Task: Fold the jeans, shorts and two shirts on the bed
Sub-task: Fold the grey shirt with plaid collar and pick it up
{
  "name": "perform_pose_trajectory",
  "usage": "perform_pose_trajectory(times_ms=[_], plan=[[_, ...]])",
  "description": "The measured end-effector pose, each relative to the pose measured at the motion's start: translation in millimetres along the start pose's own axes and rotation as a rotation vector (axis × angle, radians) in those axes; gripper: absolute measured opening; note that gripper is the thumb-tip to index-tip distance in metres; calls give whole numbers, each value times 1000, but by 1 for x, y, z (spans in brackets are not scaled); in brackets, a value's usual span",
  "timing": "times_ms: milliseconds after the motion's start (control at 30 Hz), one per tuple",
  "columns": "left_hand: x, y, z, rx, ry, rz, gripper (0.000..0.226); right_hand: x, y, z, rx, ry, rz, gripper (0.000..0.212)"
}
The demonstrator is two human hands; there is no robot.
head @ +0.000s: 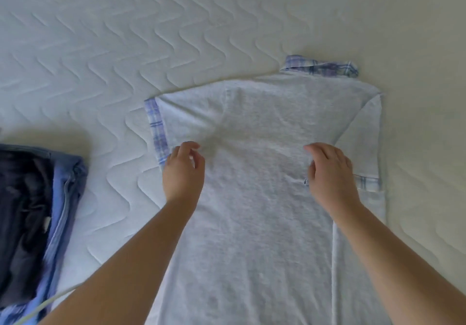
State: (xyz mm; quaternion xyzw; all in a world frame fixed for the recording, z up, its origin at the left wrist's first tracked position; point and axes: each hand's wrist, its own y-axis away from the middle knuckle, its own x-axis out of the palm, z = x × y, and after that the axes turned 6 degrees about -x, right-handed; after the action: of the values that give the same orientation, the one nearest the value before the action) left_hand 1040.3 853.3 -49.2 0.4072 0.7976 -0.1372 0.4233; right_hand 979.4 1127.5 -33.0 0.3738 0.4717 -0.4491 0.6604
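Both hands, left [182, 170] and right [329, 173], loosely curled, seemingly empty over shirt [264, 173]; fold left sleeve [157, 127] inward, smooth flat.

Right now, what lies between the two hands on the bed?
In the head view, only the flat grey back of the shirt lies between the left hand and the right hand; nothing else sits there.

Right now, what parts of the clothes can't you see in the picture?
- Grey shirt hem: cut off by the head view's bottom edge.
- Its front: face down on the bed.
- Dark folded pile: cut by the left edge; garments unclear.
- Right cuff: partly behind the right hand.
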Motion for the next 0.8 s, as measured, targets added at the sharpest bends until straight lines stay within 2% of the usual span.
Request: perform_pose_trajectory(times_ms=[67,133,233,333,467,533,633,800], plan=[[-14,-14,15,-77,17,-97,24,5,-17,24,-70,21,55,44],[-22,-31,28,-195,49,-127,32,11,-36,46,-116,37,112,47],[-28,-66,43,-409,69,-37,52,20,-69,73,-166,40,188,53],[-27,-108,47,-508,85,80,64,23,-107,90,-162,-25,241,56],[-28,-154,41,-499,177,186,45,32,-155,106,-22,-188,282,58],[-27,-165,37,-486,220,233,33,40,-173,108,-5,-97,296,61],[-22,-174,35,-486,276,211,21,55,-189,112,-27,22,349,66],[-25,-172,34,-423,497,170,15,78,-202,111,-54,-18,401,64]])
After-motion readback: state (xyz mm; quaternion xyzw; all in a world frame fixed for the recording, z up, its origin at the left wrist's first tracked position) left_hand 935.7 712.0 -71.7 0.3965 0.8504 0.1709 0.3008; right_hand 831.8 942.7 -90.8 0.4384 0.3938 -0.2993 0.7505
